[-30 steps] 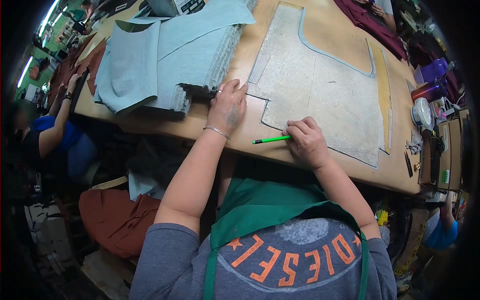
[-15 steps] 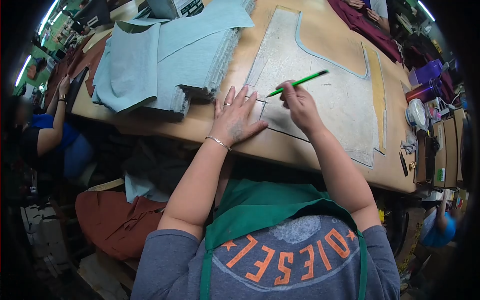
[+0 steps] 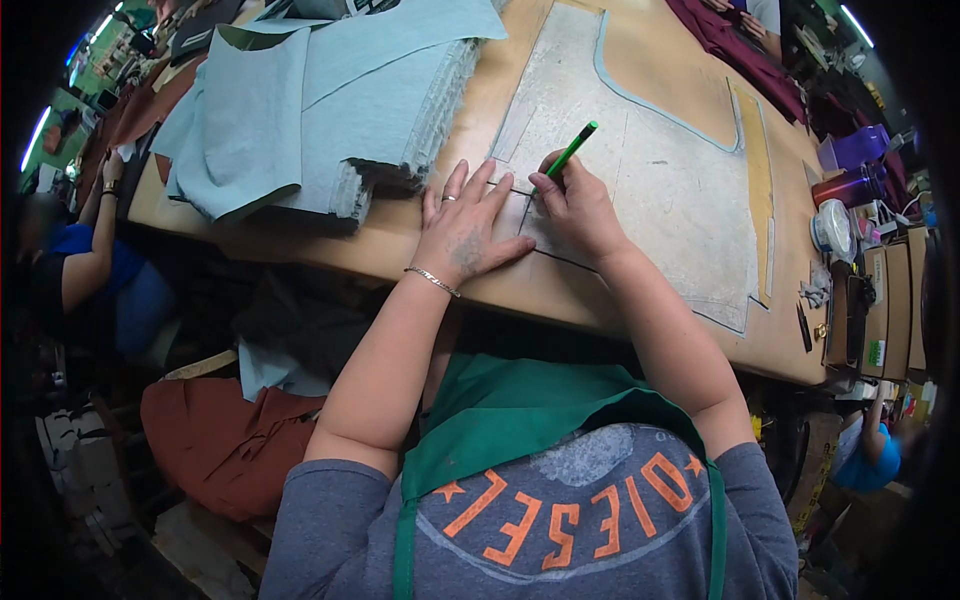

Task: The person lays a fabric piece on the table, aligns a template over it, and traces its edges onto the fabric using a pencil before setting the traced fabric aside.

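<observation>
A green pencil (image 3: 572, 150) stands steeply tilted in my right hand (image 3: 578, 210), gripped between thumb and fingers. Its lower end is hidden by the fingers, close to a dark line at the left edge of a large pale pattern piece (image 3: 670, 200). That piece lies flat and has a blue-edged curved cutout at its top. My left hand (image 3: 470, 225) lies flat, fingers spread, pressing on the pattern's lower left corner and the table beside it. A ring and a chain bracelet are on that hand and wrist.
A thick stack of light blue fabric (image 3: 350, 90) sits left of my hands on the tan table (image 3: 480, 285). Maroon cloth (image 3: 740, 50) lies at the far right. A black pen (image 3: 804, 326), a tape roll (image 3: 832, 228) and boxes (image 3: 875, 300) are along the right side. Other people work nearby.
My right hand has moved slightly left and down, and the pencil has swung from nearly level to steep. My left hand stays flat in about the same place.
</observation>
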`<action>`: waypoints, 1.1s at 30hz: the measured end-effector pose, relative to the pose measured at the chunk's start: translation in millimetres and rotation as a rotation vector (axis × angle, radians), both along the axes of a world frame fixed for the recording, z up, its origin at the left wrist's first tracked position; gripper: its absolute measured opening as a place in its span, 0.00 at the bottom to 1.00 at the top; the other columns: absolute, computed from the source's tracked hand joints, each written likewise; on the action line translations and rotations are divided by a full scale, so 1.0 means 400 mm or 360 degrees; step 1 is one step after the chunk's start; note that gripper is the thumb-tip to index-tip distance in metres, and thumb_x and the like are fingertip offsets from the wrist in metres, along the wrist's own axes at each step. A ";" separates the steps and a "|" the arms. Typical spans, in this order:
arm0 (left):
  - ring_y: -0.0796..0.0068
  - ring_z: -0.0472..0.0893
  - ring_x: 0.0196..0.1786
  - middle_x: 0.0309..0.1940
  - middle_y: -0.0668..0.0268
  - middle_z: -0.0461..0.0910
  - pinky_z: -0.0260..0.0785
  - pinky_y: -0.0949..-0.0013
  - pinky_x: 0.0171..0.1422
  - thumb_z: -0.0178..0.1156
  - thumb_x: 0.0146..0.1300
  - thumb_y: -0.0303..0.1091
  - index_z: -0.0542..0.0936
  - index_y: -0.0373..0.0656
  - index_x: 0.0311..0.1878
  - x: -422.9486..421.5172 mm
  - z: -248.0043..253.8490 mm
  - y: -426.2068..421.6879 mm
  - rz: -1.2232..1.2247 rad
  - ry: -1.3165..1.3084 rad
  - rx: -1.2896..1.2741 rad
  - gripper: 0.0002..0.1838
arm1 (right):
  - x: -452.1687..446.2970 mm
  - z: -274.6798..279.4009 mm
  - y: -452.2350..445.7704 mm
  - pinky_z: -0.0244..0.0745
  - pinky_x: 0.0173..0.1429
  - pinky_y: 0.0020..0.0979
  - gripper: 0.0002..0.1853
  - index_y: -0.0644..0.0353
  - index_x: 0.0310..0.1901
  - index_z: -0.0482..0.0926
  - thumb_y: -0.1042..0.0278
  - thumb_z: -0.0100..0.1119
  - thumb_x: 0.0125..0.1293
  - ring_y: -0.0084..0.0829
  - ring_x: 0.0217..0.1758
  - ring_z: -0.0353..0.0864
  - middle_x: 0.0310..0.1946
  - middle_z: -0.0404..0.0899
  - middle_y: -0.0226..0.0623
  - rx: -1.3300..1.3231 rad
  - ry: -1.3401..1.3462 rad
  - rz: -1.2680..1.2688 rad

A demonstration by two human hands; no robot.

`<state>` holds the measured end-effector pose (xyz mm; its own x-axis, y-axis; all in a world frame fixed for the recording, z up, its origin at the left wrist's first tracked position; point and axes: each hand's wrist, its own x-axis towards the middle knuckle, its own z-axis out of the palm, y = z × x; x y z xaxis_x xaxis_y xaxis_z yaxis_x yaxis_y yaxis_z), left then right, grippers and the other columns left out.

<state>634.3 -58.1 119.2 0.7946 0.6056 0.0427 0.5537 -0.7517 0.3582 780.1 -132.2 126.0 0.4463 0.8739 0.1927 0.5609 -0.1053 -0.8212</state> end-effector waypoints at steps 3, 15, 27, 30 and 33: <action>0.61 0.47 0.69 0.65 0.65 0.52 0.37 0.43 0.65 0.59 0.40 0.62 0.62 0.53 0.62 0.001 -0.002 0.000 0.0011 -0.0009 -0.0009 0.44 | -0.024 -0.001 -0.017 0.70 0.33 0.29 0.08 0.62 0.37 0.69 0.69 0.55 0.59 0.32 0.26 0.75 0.23 0.74 0.41 -0.0010 -0.0130 0.0104; 0.63 0.47 0.69 0.65 0.67 0.52 0.38 0.43 0.65 0.61 0.41 0.57 0.63 0.55 0.61 0.000 -0.007 0.006 -0.0007 0.0025 -0.0025 0.41 | -0.042 0.039 -0.026 0.69 0.38 0.42 0.10 0.61 0.38 0.68 0.66 0.52 0.58 0.52 0.34 0.74 0.28 0.74 0.52 -0.0205 -0.0088 0.0273; 0.63 0.47 0.68 0.65 0.66 0.53 0.38 0.42 0.64 0.60 0.40 0.60 0.63 0.53 0.61 0.002 0.002 -0.002 0.0008 -0.0001 0.0009 0.43 | 0.006 -0.009 0.003 0.70 0.31 0.26 0.08 0.62 0.37 0.68 0.68 0.53 0.61 0.26 0.25 0.75 0.23 0.74 0.39 0.0041 -0.0107 0.0075; 0.63 0.47 0.68 0.65 0.66 0.52 0.38 0.42 0.65 0.61 0.40 0.59 0.63 0.53 0.61 0.000 -0.004 -0.001 0.0008 -0.0036 -0.0010 0.43 | -0.031 0.008 -0.019 0.69 0.36 0.36 0.08 0.62 0.36 0.68 0.68 0.53 0.59 0.43 0.31 0.74 0.27 0.74 0.47 -0.0031 -0.0110 0.0164; 0.63 0.47 0.69 0.65 0.66 0.52 0.38 0.42 0.65 0.61 0.40 0.59 0.63 0.53 0.61 0.000 -0.012 0.003 -0.0005 -0.0020 0.0022 0.42 | -0.047 0.029 -0.030 0.68 0.37 0.41 0.09 0.62 0.37 0.67 0.68 0.52 0.58 0.51 0.35 0.73 0.30 0.73 0.52 0.0104 -0.0153 0.0259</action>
